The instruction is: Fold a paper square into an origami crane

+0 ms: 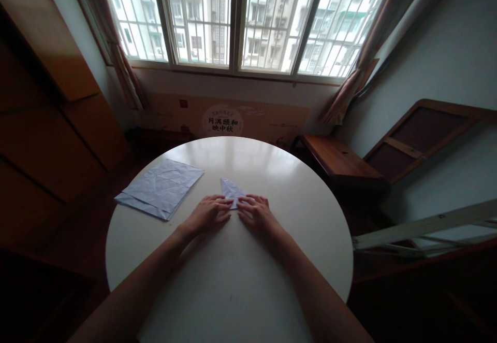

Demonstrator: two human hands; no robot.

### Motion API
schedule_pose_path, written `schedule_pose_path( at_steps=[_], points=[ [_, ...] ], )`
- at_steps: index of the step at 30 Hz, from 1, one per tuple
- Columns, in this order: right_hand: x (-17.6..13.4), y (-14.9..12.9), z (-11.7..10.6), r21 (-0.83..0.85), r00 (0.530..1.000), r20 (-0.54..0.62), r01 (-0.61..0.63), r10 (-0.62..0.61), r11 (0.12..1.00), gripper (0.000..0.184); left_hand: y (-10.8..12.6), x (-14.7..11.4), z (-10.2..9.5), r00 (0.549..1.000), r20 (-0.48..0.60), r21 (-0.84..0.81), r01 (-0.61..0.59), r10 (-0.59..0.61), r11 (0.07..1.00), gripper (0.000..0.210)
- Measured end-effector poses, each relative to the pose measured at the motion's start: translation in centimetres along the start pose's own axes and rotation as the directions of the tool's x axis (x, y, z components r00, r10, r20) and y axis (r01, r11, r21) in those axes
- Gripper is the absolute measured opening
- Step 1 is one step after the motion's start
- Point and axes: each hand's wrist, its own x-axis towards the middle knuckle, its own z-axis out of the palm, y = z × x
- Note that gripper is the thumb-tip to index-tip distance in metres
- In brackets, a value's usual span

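A small sheet of pale paper [230,188], folded to a pointed shape, lies on the round white table [306,198], its tip facing the window. My left hand [210,213] grips its near left edge with bent fingers. From the other side, my right hand [258,212] holds the near right edge, fingertips close to those of the left. Both hands rest low over the tabletop, and they cover the lower corners of the paper. Left of them lies a stack of creased, pale sheets [163,188], near the table's rim and apart from my hands.
Beyond the table, a long printed cardboard panel [272,117] leans below the barred window [267,22]. A wooden bench [337,156] and a framed board [421,130] stand at right, with a pale metal ladder-like frame [423,226] nearer. Wooden cabinets [42,141] line the left.
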Motion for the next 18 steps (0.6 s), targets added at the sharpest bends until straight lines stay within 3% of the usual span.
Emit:
schedule_pose_path(
  at_steps=[7,10,14,18],
  points=[
    [0.1,-0.1,-0.1,0.026,0.999,0.033,-0.039,0.038,0.999,0.030,-1.1,-0.2,0.0,0.999,0.031,-0.226,0.001,0.007,0.974,0.020],
    [0.2,-0.1,-0.2,0.035,0.998,0.040,-0.047,0.046,0.998,0.029,-1.3,-0.1,-0.1,0.999,0.029,-0.281,0.052,-0.045,0.958,0.022],
    [0.2,-0.3,-0.4,0.045,0.998,0.043,-0.045,0.043,0.998,0.029,-1.3,0.1,-0.4,0.987,0.013,-0.306,0.154,-0.157,0.940,0.038],
    [0.1,-0.5,-0.5,0.037,0.998,0.056,-0.046,0.043,0.998,0.032,-1.1,0.1,-0.2,0.998,-0.008,-0.222,0.060,-0.063,0.973,0.053]
  ],
)
